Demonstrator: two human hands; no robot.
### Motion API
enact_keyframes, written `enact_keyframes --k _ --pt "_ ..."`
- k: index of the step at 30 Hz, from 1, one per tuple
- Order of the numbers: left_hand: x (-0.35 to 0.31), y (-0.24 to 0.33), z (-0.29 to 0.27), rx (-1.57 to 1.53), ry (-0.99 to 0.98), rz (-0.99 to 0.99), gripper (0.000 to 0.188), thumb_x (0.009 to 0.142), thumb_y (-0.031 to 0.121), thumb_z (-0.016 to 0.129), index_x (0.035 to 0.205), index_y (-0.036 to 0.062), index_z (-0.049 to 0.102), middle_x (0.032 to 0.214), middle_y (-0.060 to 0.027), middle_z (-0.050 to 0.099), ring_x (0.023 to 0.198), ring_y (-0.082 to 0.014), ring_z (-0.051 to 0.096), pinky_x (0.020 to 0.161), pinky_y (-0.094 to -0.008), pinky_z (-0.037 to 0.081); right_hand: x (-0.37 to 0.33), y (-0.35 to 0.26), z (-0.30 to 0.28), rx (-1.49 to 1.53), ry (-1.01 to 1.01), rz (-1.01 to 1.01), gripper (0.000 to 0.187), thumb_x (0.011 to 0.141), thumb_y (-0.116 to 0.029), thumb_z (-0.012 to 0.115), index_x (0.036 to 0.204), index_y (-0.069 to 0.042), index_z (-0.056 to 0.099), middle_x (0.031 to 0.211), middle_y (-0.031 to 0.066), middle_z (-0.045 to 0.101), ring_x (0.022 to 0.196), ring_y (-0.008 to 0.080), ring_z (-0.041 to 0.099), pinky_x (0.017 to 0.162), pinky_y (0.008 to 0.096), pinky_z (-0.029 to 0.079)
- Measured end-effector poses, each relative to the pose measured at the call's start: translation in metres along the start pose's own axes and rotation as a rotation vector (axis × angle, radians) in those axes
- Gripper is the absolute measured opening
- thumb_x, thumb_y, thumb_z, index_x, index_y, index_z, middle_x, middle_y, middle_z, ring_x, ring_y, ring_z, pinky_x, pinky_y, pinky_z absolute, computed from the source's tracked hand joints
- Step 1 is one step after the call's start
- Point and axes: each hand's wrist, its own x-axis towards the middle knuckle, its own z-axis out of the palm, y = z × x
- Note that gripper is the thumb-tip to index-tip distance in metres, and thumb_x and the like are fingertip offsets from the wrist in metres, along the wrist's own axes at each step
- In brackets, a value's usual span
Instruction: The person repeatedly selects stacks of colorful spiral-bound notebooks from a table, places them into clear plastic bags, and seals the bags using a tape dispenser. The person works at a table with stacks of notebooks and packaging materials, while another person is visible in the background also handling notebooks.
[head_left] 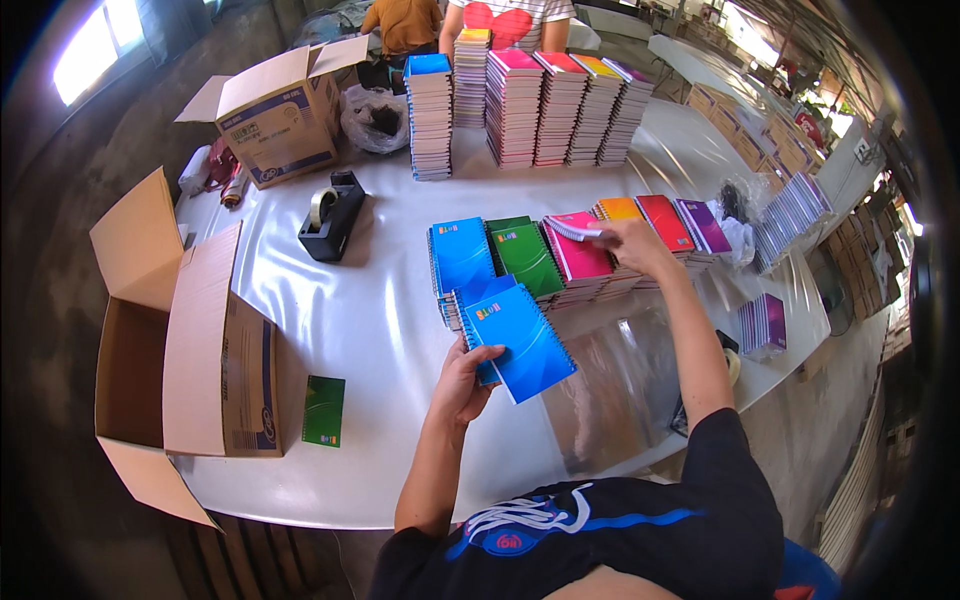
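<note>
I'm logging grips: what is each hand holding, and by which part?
Left hand: blue notebooks, by their left edge. Right hand: a raised pink notebook, apparently pinched at its right edge.

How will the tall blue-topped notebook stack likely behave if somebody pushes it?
The blue-topped notebook stack may tip, being much taller than wide. Probably it is heavy, with many layers. These could slide apart, as no strap shows.

A white table (375, 370) bears notebooks (463, 255) and cartons (283, 135)
</note>
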Motion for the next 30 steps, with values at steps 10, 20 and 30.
enact_keyframes --k 10,20,30 --pt "-0.007 -0.028 0.046 -0.024 -0.007 0.064 0.045 0.083 0.008 0.064 0.124 0.0082 0.045 0.110 -0.0071 0.060 0.095 -0.0185 0.061 0.082 -0.0359 0.052 -0.042 -0.054 -0.037 0.834 0.285 -0.565 0.028 0.068 0.001 0.076 0.094 -0.005 0.070 0.090 0.0051 0.067 0.081 0.0146 0.063 0.069 0.0270 0.051" --pt "0.000 -0.079 0.068 -0.346 0.126 0.194 0.032 0.094 0.020 0.045 0.125 0.0108 0.046 0.115 -0.0062 0.059 0.104 -0.0184 0.059 0.087 -0.0358 0.049 -0.129 -0.095 -0.018 -0.170 0.460 -0.673 0.041 0.064 -0.021 0.071 0.104 -0.013 0.067 0.098 0.0012 0.063 0.086 0.0167 0.059 0.079 0.0359 0.039" --pt "0.013 -0.115 0.079 -0.242 -0.020 0.174 0.036 0.088 0.022 0.056 0.120 0.0069 0.050 0.115 -0.0085 0.060 0.104 -0.0227 0.059 0.088 -0.0408 0.050 -0.158 -0.073 -0.013 0.005 -0.031 -0.494 0.075 0.061 -0.042 0.078 0.124 -0.010 0.055 0.127 0.0101 0.050 0.114 0.0270 0.049 0.095 0.0440 0.035"
